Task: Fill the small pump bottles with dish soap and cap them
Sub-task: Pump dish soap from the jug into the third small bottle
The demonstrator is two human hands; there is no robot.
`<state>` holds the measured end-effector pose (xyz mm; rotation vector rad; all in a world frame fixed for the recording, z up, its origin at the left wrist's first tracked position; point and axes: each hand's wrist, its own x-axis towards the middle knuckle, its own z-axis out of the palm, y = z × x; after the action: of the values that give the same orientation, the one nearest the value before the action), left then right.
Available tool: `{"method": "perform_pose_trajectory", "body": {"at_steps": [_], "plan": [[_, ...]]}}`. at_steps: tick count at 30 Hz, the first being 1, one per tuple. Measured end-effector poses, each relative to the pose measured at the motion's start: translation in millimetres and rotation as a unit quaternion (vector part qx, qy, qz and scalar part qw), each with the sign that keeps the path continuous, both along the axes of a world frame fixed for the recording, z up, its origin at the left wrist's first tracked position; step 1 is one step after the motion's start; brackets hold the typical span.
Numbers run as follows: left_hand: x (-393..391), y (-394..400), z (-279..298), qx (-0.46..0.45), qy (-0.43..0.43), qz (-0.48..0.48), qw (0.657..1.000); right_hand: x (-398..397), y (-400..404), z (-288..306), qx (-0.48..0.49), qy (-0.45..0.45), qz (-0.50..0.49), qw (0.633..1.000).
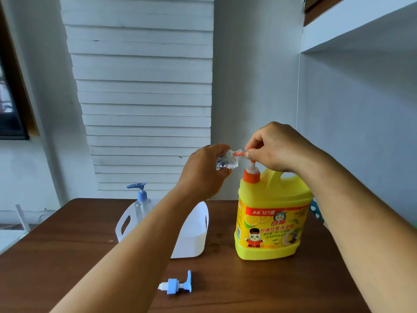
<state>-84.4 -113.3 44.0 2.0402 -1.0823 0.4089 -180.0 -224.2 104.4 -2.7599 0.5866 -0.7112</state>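
The left hand (204,171) grips a small bottle (225,159) tilted to the jug's (270,222) spout (306,153); right hand (274,150) fingers press the pump.

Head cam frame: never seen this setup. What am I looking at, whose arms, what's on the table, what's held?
There is no robot: one wide-angle camera on a person's head looks down at their bare arms. The left hand holds a small clear bottle tipped up to the orange spout of the yellow dish soap jug. The right hand grips the jug's pump head. On the brown table stand a white basket and a capped bottle with a blue pump. A loose blue pump cap lies in front.
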Motion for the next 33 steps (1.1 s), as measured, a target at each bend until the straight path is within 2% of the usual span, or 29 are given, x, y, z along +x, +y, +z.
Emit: {"method": "perform_pose_trajectory", "body": {"at_steps": [8,17,25,33], "plan": [[5.8,-0.4,-15.5,0.012,0.012,-0.003,1.0,2.2,0.3,-19.5,-0.016,-0.012,-0.005,1.0],[5.2,-0.2,-3.9,-0.006,-0.001,-0.005,1.0,-0.3,1.5,0.8,-0.016,-0.001,0.003,1.0],[5.5,0.6,-15.2,0.001,0.014,-0.002,1.0,2.4,0.6,-20.7,-0.026,-0.02,-0.004,0.999],[5.1,0.4,-10.0,-0.029,0.044,-0.006,0.999,0.0,2.0,-2.2,-0.039,-0.006,-0.003,0.999]]}}
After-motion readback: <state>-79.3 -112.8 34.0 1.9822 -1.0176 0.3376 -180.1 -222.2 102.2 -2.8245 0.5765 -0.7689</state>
